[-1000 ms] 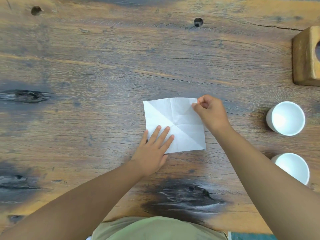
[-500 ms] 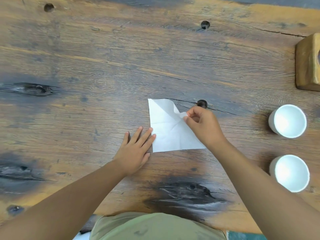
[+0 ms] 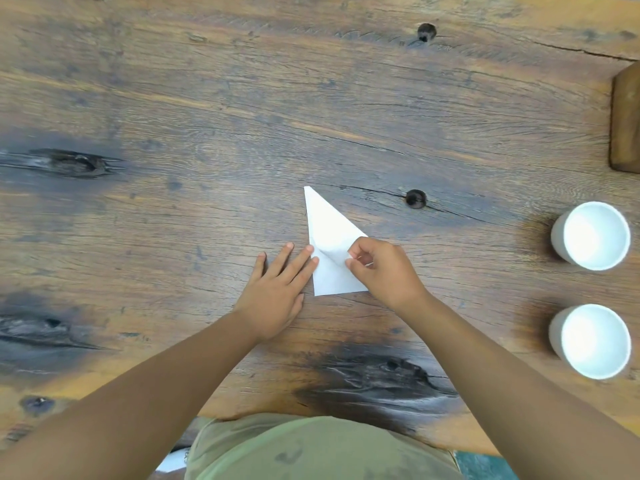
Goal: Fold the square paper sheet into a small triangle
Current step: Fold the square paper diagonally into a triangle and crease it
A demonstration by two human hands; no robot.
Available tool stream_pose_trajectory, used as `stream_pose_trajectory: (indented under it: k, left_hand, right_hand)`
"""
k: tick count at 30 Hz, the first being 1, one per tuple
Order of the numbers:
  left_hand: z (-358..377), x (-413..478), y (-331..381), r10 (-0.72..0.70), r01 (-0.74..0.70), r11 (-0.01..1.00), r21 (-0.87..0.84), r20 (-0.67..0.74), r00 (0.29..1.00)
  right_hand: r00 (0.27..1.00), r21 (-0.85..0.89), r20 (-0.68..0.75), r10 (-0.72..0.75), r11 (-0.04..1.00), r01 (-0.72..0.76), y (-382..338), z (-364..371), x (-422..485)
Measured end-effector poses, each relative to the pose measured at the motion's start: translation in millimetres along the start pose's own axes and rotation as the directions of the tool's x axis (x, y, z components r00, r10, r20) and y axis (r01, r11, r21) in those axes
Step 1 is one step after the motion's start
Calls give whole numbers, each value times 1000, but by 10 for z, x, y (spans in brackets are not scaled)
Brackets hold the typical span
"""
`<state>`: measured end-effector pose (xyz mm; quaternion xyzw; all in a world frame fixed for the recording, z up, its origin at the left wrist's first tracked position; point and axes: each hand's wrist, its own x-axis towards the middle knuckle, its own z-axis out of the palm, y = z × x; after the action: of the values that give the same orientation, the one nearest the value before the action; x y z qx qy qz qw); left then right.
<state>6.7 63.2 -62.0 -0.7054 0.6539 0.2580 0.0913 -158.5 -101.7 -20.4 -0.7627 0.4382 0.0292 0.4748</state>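
Paper sheet (image 3: 327, 233) lies mid-table (image 3: 242, 98), folded diagonally; apex points away, long axis near-far. Right hand (image 3: 388, 268) pinches the folded corner. Left hand (image 3: 277, 285) flat, fingers spread, touching paper's left edge. Bare wood left; two cups (image 3: 594, 235) well right

1. Both forearms are bare, with no sleeves reaching them.
2. The left hand (image 3: 277, 289) and right hand (image 3: 388, 268) wear no gloves, rings or watch.
3. An olive-green cloth garment (image 3: 322, 448) covers the torso.
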Motion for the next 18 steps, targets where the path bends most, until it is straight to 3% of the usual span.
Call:
stream_pose_trajectory:
  k: [18]
  left_hand:
    - [44, 3, 56, -32, 32, 999, 4, -28, 999]
  right_hand:
    - [989, -81, 142, 43, 996, -32, 41, 288, 66]
